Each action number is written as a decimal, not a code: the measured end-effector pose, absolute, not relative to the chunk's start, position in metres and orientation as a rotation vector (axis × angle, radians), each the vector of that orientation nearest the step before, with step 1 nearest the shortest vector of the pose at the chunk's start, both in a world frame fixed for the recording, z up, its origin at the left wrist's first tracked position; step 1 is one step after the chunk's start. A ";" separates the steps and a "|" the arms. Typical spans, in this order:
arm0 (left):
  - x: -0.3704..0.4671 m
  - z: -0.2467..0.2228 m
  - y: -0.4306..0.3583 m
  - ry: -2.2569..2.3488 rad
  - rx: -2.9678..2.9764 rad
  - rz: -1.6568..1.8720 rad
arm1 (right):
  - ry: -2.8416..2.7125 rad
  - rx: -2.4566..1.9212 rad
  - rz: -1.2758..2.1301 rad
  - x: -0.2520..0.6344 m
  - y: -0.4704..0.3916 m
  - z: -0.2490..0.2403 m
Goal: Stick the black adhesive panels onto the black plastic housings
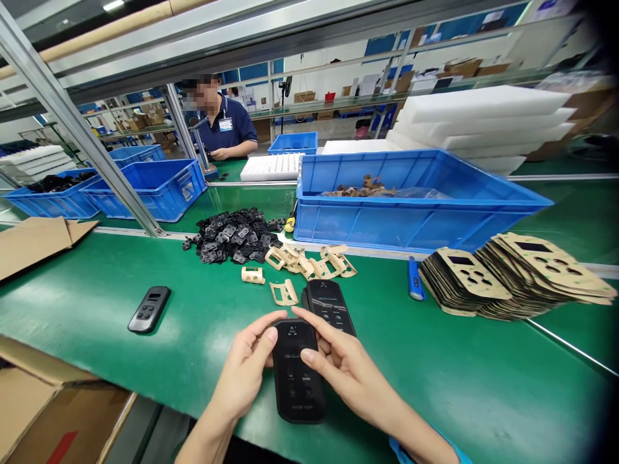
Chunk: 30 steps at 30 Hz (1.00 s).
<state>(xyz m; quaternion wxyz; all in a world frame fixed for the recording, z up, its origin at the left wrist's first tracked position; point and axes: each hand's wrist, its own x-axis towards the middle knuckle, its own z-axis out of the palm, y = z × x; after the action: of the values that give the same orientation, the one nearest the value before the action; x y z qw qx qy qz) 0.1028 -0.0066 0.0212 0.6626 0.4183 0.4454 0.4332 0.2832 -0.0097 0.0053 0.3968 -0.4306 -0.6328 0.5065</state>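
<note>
- The black panel (297,403) is between both hands above the near edge of the green counter (396,335), its long sides pointing away from the person.
- The left hand (242,370) is closed on its left side, thumb by the upper corner; the right hand (345,361) grips the other side, thumb pressed on the face, index finger at the top edge.
- I'd judge it light and stiff, slick on its glossy front and likely to show smudges or scratches; the long edges look the safest place to hold.
- Its outline is a long rectangle with clipped corners, with small round marks and pale lettering I can't read from here.
- Just beyond the right fingers lies another dark panel (331,299), perhaps with more beneath; the fingers cover too much to be sure.
- A grey-black handset (149,310) with raised buttons sits well apart, to the left.
- Curled tan cutouts (284,294), papery and flimsy, lie beside a heap of small black plates (232,235).
- To the right, flat tan sheets (467,277) with punched holes lean in fanned stacks near a blue cutter (414,280).
</note>
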 end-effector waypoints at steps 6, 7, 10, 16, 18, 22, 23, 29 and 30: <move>0.102 0.020 -0.003 1.043 0.974 1.056 | -1.639 -1.094 1.317 0.281 -0.010 -0.002; 0.102 0.019 -0.003 1.044 0.981 1.060 | -1.644 -1.104 1.312 0.281 -0.010 -0.001; 0.100 0.015 -0.002 1.053 1.006 1.080 | -1.673 -1.138 1.265 0.280 -0.011 0.001; 0.101 0.011 -0.002 1.085 1.022 1.094 | -1.700 -1.148 1.179 0.277 -0.012 0.003; 0.104 0.011 -0.002 1.095 0.989 1.069 | -1.625 -1.139 1.222 0.276 -0.012 0.002; 0.110 0.011 -0.005 1.011 0.843 1.028 | -1.381 -1.108 1.495 0.276 -0.010 0.003; 0.110 0.010 -0.007 0.986 0.822 1.021 | -1.334 -1.101 1.548 0.276 -0.009 0.004; 0.109 0.006 -0.024 0.879 0.887 0.998 | -1.277 -1.127 1.480 0.275 -0.008 0.007; 0.110 0.007 -0.027 0.838 0.908 0.981 | -1.287 -1.140 1.449 0.275 -0.009 0.007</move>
<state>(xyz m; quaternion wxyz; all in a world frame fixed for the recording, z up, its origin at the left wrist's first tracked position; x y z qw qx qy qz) 0.1104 -0.0267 0.0067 0.7046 0.4086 0.3768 0.4413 0.2750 -0.0088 0.0070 0.4318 -0.4572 -0.5163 0.5813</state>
